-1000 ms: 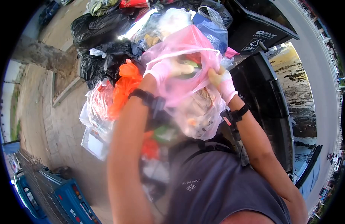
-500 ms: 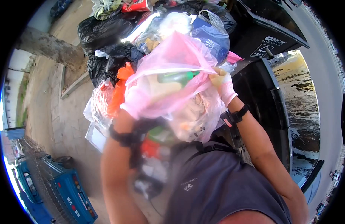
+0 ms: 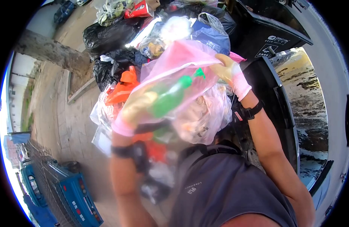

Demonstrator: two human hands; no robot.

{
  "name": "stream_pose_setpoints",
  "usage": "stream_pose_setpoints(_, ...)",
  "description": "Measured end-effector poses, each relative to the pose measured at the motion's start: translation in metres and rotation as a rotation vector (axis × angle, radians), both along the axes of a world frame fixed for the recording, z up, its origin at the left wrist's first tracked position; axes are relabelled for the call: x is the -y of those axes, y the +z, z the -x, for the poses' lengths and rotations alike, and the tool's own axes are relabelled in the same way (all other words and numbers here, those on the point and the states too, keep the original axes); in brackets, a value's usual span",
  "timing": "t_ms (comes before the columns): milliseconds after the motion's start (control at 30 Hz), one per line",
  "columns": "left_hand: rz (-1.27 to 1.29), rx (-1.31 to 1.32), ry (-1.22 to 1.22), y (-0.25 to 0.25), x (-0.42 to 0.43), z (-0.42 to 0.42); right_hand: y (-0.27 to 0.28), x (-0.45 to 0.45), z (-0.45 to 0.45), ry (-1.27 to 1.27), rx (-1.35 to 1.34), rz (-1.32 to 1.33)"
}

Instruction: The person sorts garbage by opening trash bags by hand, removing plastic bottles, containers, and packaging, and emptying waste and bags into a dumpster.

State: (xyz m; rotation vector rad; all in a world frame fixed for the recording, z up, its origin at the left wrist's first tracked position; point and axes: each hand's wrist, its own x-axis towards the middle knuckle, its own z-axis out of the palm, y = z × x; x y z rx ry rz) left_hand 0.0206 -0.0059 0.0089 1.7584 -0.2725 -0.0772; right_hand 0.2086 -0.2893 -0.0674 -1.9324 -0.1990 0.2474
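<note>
head view: at the centre of the frame, we are handling a green bottle (image 3: 168,100) and a thin pink bag (image 3: 182,55). our left hand (image 3: 138,106), blurred and left of centre, is holding the bottle by its lower body; the fingers are apparently curling around it, though we are not managing to tell how firmly. our right hand (image 3: 229,72), right of centre, is pinching the bag's edge, fingertips pressing together.

as we are judging it, the film is spanning our two hands tautly, so pulling them apart could be tearing it. the bottle is looking smooth, so a loose grip on one end could be letting it slip onto the clear bag (image 3: 201,115) sitting just below. the film is also lying close about the cap, and could be snagging there.

the bottle is slanting from the left fingertips toward the upper right, its cap end pointing at the right fingers but staying apart from them. an orange bag (image 3: 125,85) is lying near the left hand, and a black bin (image 3: 253,32) is standing at upper right.
</note>
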Motion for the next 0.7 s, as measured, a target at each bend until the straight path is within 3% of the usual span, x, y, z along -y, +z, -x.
stream_pose_setpoints(33,0.115,0.026,0.008,-0.010,-0.002,0.002,0.014,0.005,0.013,0.039,0.079,0.124)
stream_pose_setpoints(67,0.386,-0.018,0.010,-0.009,0.007,0.003,0.024,0.003,0.032,-0.106,0.343,0.179)
stream_pose_setpoints(100,0.657,-0.064,0.012,-0.010,0.019,0.006,0.015,0.013,0.033,-0.184,0.774,0.219)
stream_pose_setpoints(167,0.906,-0.118,0.095,-0.026,0.034,0.015,0.048,0.025,0.068,-0.291,0.991,0.084)
stream_pose_setpoints(267,1.176,-0.146,0.189,-0.041,0.063,0.020,0.076,0.021,0.132,-0.173,0.708,-0.143)
stream_pose_setpoints(300,1.218,-0.168,0.207,-0.040,0.075,0.019,0.079,0.026,0.143,-0.070,0.886,0.041)
stream_pose_setpoints(367,1.131,-0.030,0.133,-0.043,0.103,0.015,0.084,0.025,0.165,0.071,0.765,0.088)
stream_pose_setpoints(467,1.072,-0.037,0.092,-0.048,0.141,0.019,0.067,0.011,0.174,0.149,0.264,-0.248)
stream_pose_setpoints(567,0.993,-0.027,0.171,-0.058,0.168,0.024,0.045,0.010,0.174,0.059,0.320,-0.228)
stream_pose_setpoints(700,0.834,-0.008,0.326,-0.070,0.187,0.029,0.038,0.038,0.166,0.125,0.289,-0.362)
